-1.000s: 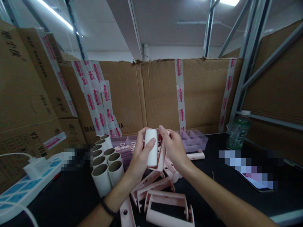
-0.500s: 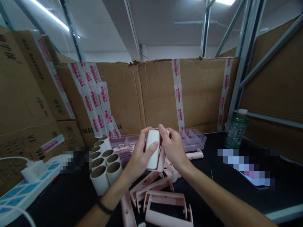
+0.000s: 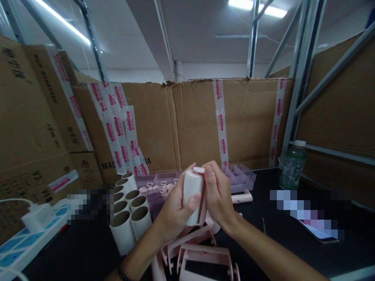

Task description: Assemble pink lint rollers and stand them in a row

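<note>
Curling the left hand (image 3: 177, 205) around a white roll (image 3: 191, 195) at the dial's centre, folding the bent-fingered right hand (image 3: 221, 195) over a pink plastic holder (image 3: 203, 210) just beside it; seemingly joining both, so calling for careful alignment. Crowded at six o'clock by pink plastic frames (image 3: 205, 252); flanked at eight by standing white tubes (image 3: 121, 234), at two by a purple compartment tray (image 3: 247, 183).

Place: likely a workshop | cardboard partition (image 3: 196, 125) | metal racking (image 3: 304, 66) | pink plastic frames (image 3: 208, 253)
</note>
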A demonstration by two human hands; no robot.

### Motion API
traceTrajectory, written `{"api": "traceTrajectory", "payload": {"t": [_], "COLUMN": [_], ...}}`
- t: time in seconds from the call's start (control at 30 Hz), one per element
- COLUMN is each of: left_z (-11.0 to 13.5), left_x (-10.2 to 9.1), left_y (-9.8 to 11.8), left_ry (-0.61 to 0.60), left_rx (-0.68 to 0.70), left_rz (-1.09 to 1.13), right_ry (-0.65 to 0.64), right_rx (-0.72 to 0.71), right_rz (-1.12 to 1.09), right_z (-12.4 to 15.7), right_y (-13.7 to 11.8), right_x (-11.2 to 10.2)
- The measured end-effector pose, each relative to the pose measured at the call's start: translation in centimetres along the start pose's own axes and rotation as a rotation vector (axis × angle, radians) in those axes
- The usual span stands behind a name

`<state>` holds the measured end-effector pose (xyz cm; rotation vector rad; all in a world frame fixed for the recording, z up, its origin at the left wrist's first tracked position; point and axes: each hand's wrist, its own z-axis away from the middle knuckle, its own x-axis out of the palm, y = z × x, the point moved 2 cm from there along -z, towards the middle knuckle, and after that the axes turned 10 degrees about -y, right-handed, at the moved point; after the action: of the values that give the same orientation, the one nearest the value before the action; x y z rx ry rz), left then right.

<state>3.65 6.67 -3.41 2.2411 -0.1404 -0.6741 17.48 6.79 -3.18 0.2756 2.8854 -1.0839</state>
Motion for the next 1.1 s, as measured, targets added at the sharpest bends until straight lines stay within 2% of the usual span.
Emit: {"api": "traceTrajectory", "payload": {"t": [0.4, 0.5, 0.6, 0.77, 0.83, 0.93, 1.1], "left_z": [0.1, 0.0, -0.2, -0.6, -0.7, -0.8, -0.7], "left_x": [0.3, 0.3, 0.1, -0.4, -0.7, -0.9, -1.0], "left_y": [-0.1, 0.0, -0.5, -2.0, -2.3, -2.5, -2.2], "left_ry": [-0.017, 0.025, 0.144, 0.313, 0.343, 0.337, 0.252], "left_rx": [0.027, 0.001, -0.098, -0.327, -0.341, -0.291, -0.18], "left_rz": [0.006, 0.08, 0.314, 0.943, 1.06, 1.103, 1.15], "right_ry": [-0.004, -0.031, -0.092, 0.011, -0.057, -0.264, -0.665], "right_rx": [-0.079, -0.066, -0.064, 0.019, 0.057, 0.083, 0.035], "right_rz": [-0.006, -0.006, 0.015, 0.104, 0.197, 0.329, 0.444], "right_z": [0.5, 0.4, -0.6, -3.2, -3.8, -3.4, -1.0], "right_y": [-0.2, -0.1, -0.1, 0.5, 1.3, 2.9, 5.3], "right_x": [0.4, 0.4, -0.2, -4.0, -5.4, -5.9, -2.9]}}
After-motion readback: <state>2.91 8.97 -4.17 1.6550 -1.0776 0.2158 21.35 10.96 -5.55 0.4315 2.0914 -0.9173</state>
